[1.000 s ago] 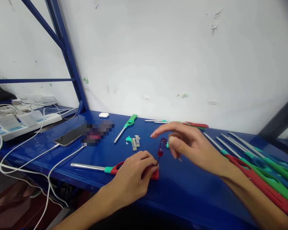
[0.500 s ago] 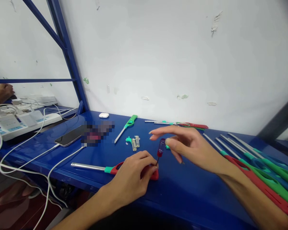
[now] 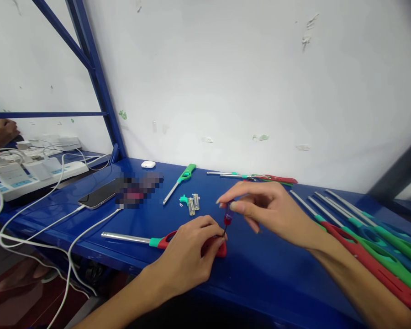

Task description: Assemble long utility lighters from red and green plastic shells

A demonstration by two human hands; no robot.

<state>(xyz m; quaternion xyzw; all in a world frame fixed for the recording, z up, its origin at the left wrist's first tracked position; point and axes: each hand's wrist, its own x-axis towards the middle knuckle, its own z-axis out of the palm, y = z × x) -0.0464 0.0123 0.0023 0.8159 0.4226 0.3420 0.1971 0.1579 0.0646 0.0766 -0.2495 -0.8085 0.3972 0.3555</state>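
Observation:
My left hand [image 3: 195, 246] is closed around the handle of a red gas lighter [image 3: 163, 242], which lies on the blue table with its metal tube pointing left. A small screwdriver [image 3: 229, 215] with a purple and red handle stands nearly upright, its tip down at the lighter's right end by my left fingertips. Thumb and forefinger of my right hand [image 3: 265, 205] pinch the top of the screwdriver handle; the other fingers are curled loosely. The spot where the tip meets the lighter is partly hidden by my left fingers.
Beyond my hands lie a green lighter [image 3: 186, 174], small clear and teal parts [image 3: 191, 205] and some lighter pieces [image 3: 274, 179] by the wall. Several lighters [image 3: 356, 256] rest at right. A phone [image 3: 102, 194], white cables and a power strip [image 3: 44, 178] are left; another person's hand [image 3: 2, 132] shows there.
My right thumb and forefinger have come together on the screwdriver handle; before, the forefinger was stretched away from it. The screwdriver leans slightly less to the right. My left hand has stayed put.

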